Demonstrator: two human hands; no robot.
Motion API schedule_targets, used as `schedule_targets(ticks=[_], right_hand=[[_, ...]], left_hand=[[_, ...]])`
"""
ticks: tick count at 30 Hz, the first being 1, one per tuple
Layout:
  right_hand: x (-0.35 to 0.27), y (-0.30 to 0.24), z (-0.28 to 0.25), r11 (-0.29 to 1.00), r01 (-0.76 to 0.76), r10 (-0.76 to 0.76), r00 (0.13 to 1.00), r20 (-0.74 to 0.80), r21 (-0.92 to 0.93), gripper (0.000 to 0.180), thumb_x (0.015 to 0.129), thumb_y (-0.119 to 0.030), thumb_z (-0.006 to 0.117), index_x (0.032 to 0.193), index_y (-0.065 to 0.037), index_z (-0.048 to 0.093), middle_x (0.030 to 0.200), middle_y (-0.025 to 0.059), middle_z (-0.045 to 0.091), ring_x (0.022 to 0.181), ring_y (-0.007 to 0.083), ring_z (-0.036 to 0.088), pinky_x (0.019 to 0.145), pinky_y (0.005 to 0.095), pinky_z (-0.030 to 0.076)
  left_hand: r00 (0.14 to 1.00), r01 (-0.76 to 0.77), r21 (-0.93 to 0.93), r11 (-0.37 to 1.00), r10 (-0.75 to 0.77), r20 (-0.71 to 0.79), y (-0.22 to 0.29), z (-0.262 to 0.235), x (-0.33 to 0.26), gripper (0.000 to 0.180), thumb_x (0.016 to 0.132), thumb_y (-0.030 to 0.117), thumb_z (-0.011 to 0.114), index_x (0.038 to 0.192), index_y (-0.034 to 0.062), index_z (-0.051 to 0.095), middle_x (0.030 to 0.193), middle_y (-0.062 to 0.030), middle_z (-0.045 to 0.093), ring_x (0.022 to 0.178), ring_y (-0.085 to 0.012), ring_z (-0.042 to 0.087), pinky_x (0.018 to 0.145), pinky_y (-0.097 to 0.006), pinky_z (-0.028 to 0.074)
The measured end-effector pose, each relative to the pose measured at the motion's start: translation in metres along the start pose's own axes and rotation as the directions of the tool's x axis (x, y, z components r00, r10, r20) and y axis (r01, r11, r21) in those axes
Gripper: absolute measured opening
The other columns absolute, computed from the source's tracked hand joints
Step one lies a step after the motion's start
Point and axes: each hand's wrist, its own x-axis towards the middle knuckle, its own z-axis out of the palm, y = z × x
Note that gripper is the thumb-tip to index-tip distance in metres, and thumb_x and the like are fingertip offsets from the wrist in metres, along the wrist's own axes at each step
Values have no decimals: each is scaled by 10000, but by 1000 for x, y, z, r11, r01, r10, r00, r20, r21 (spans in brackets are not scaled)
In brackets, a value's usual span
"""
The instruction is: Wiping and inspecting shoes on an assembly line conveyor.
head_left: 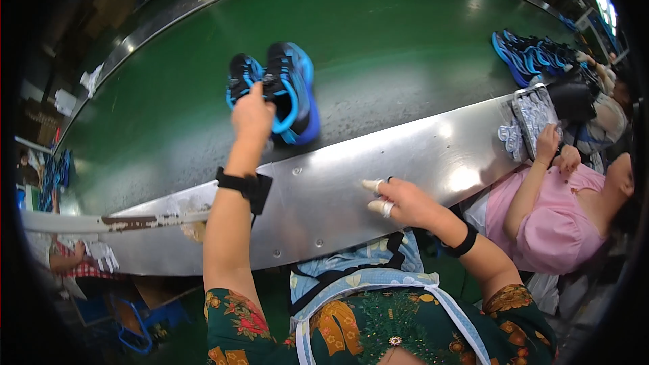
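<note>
A pair of black and blue sneakers [305, 94] stands side by side on the green conveyor belt [399, 40], toes pointing away from me. My left hand [253, 120] is closed on the pair where the two shoes meet, and it hides much of the left shoe's heel. My right hand [404, 203] hovers over the metal ledge [311, 213] in front of me, holding nothing. Pale finger covers sit on two of its fingertips, which are a little apart.
At the right, a person in pink [558, 223] works beside a tray of small silvery pieces [534, 116]. More blue and black shoes [534, 54] lie on the belt beyond. A worn white metal bar [149, 222] crosses the ledge at left, near another person's hand [78, 251].
</note>
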Motion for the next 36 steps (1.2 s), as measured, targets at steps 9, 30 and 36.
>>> schedule_targets(ticks=[9,30,36], right_hand=[[-17,50,32,997,-7,-1,995,-100,-80,390,892,-289,604,1236,-107,576,854,170,573,791,352,580,722,419,484],[-14,71,71,998,58,-60,884,-463,-18,141,880,-207,604,921,-80,557,781,145,538,744,342,555,666,440,439],[9,81,101,950,246,-312,780,-543,-193,229,823,-144,631,1051,-123,641,867,132,588,796,311,561,691,418,455]], left_hand=[[895,-376,-133,917,323,-307,-30,31,-51,358,842,72,585,1197,35,592,1237,-206,539,1160,-376,488,992,-450,371],[904,-407,-214,888,425,45,-7,35,-279,422,844,197,605,1259,118,580,1326,-274,456,1214,-467,413,1011,-564,318],[928,-369,-192,909,373,-18,-29,47,-283,374,734,115,594,1103,101,652,1257,-189,517,1190,-385,454,959,-495,342]])
